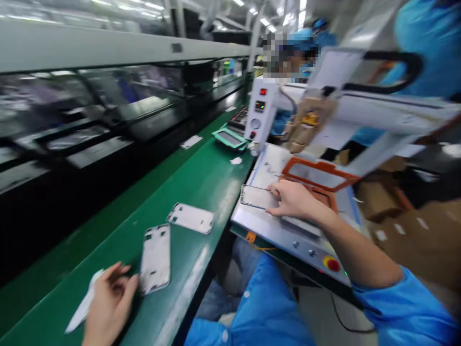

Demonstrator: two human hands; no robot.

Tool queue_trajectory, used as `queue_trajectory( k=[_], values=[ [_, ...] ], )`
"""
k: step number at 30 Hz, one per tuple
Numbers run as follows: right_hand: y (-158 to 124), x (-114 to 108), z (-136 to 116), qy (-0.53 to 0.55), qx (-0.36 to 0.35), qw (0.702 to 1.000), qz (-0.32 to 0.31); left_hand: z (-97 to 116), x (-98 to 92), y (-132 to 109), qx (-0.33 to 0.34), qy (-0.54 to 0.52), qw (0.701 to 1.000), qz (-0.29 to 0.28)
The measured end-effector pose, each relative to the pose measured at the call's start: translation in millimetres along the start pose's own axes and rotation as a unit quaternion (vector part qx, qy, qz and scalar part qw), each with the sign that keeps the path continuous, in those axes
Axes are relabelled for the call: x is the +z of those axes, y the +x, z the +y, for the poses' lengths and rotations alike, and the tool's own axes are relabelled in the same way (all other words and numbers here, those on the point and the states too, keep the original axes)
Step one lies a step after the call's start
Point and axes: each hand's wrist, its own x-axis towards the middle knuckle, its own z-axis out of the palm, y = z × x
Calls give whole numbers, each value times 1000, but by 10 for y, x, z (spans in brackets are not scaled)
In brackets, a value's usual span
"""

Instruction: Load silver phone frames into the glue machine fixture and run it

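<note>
My right hand (293,199) pinches the near end of a thin phone frame (254,196) between thumb and fingers. That frame is pale with a dark rim, and my hand holds it over the bed of a white machine (262,166). Over the green bench, my left hand (111,300) has loosely curled fingers, with the thumb apart. A whitish phone housing (155,259) with small cutouts lies just right of its thumb. Another phone housing (190,218) rests farther along. Beside and partly behind my left hand is a white slip of paper (84,305).
An orange frame fixture (320,173) stands tilted up on the machine. A red stop button (332,263) sits on its front panel. Farther along the green bench (194,178) are a teal-edged tray (230,138) and paper scraps. Cardboard boxes (428,235) stand at right; co-workers are beyond.
</note>
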Motion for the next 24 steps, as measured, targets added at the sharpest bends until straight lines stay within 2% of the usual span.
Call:
queue_trajectory(
  k=[2,5,7,8,11,16,18,20,22,24],
  values=[
    [550,243,-515,-2,-46,998,-34,71,-85,-115,-15,-24,1000,6],
    [1304,564,-1193,1,-71,996,-57,115,-97,-118,-17,-57,998,20],
    [1597,699,-1458,11,-76,995,-58,109,-99,-103,-16,-72,997,30],
    [1653,749,-1543,16,-77,996,-53,102,-102,-100,-16,-78,996,34],
    [1485,892,-1751,39,-63,997,-27,84,-108,-98,-22,-84,996,31],
    [790,1165,-2153,109,-77,990,-39,120,-116,-113,-50,-89,995,22],
    [606,1187,-2106,123,-78,989,-39,145,-139,-116,-63,-89,994,30],
    [430,1076,-1769,149,-61,987,-22,150,-166,-89,-94,-82,992,27],
    [161,823,-1160,191,-34,981,22,124,-180,-38,-130,-64,989,16],
    [-193,498,-410,208,22,975,72,61,-169,9,-140,-36,989,2]
  ],
)
